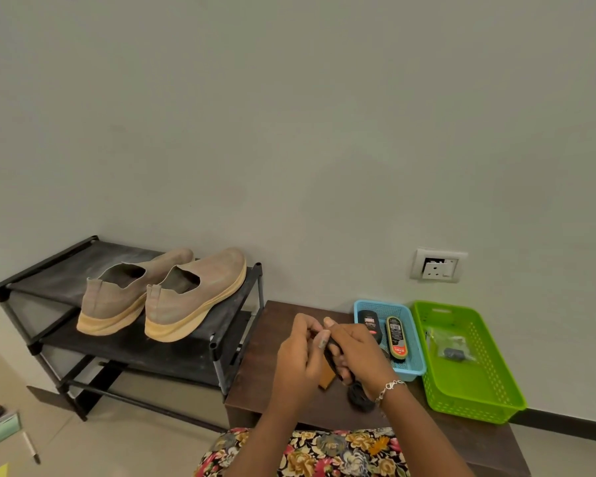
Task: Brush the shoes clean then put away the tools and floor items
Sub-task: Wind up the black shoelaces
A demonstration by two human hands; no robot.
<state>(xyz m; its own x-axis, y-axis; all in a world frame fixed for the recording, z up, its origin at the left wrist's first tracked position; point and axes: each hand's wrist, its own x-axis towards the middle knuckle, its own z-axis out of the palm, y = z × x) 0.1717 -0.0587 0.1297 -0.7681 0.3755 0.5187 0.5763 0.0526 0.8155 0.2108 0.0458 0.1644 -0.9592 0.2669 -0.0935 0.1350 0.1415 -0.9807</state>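
Left hand [298, 352] and right hand [356, 351], raised together above the dark brown wooden table [276, 325], both pinch a thin black cord [331, 359]. Right of the hands stand a small blue plastic basket [386, 309] and a larger green plastic basket [468, 383]. Left of the hands, the beige knit shoes with cream soles [193, 297] rest on the black rack [49, 273].

White wall socket [438, 267] (low, right of centre), floral fabric [324, 452] at bottom edge

The wooden bench [255, 390] bears blue basket [379, 306] and green basket [461, 383] — rack [66, 266] holds tan shoes [193, 301].
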